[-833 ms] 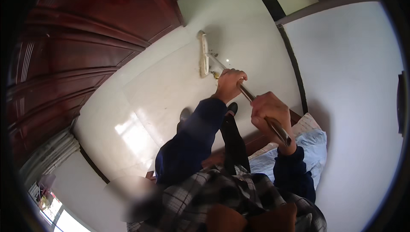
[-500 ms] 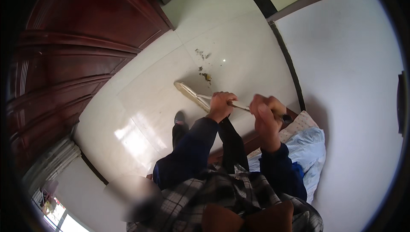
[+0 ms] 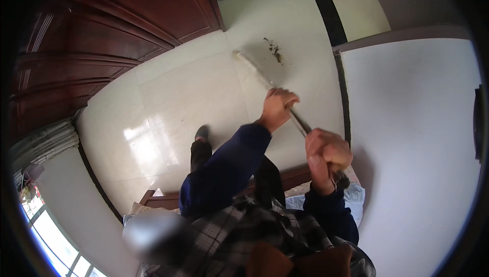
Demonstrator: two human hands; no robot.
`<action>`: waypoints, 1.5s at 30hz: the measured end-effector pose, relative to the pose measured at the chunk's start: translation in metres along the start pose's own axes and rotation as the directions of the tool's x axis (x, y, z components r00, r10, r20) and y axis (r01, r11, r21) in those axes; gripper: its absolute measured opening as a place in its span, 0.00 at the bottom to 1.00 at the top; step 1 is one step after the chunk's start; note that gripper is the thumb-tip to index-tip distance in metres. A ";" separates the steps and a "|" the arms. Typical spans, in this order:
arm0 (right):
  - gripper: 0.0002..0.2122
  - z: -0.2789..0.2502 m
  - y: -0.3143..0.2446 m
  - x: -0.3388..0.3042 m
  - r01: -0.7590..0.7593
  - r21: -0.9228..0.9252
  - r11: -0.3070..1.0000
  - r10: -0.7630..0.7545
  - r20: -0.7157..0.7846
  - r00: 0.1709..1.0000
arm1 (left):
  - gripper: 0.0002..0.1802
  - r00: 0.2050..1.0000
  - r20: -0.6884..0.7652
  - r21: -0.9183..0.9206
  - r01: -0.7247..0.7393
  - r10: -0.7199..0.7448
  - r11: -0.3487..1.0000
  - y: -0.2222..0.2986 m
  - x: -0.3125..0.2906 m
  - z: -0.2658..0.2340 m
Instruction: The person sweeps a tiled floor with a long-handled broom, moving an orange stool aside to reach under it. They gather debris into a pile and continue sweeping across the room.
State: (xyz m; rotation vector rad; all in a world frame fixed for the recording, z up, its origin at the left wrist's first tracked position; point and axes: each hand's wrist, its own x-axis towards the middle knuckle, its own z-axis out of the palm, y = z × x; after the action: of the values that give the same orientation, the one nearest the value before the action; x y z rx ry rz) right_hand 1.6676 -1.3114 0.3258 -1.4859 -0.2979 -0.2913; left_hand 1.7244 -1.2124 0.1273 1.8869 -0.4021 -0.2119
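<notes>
Both my hands grip the stick of a broom, held at a slant in front of me. My left hand is wrapped round it lower down, nearer the head. Higher up, towards the dark end of the stick, my right hand is closed round it. The pale broom head is blurred and lies at the floor, partly hidden behind my left hand. Just beyond it, on the tiles, is a small scatter of dark and yellowish debris.
Dark red wooden cabinet doors run along the left. A white wall stands on the right. Behind my legs is a wooden bed edge with light bedding. My shoe rests on the shiny tiled floor.
The broom head has swung farther away from me, up beside the debris, which looks more gathered. My left hand has reached forward; my right hand has dropped slightly. The view has shifted too.
</notes>
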 end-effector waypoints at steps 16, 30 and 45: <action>0.14 0.098 0.004 -0.027 -0.049 -0.111 0.993 0.074 0.229 0.971 | 0.07 0.995 -0.085 -0.006 -0.048 0.048 0.999 -0.039 -0.074 -0.054; 0.06 0.294 0.056 -0.119 -0.613 0.132 0.779 0.451 0.559 0.695 | 0.08 0.747 0.036 0.547 0.541 -0.663 0.639 -0.152 -0.362 -0.282; 0.11 0.224 -0.032 -0.057 -0.141 -0.333 0.932 0.250 0.310 0.917 | 0.10 0.995 0.096 0.151 -0.029 0.014 0.988 -0.073 -0.146 -0.166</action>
State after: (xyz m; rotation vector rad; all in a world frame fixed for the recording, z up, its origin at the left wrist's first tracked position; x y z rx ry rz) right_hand 1.5991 -1.0894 0.3488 -1.8620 -0.3938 0.1003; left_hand 1.6581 -0.9900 0.1089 2.0267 -0.5153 -0.2629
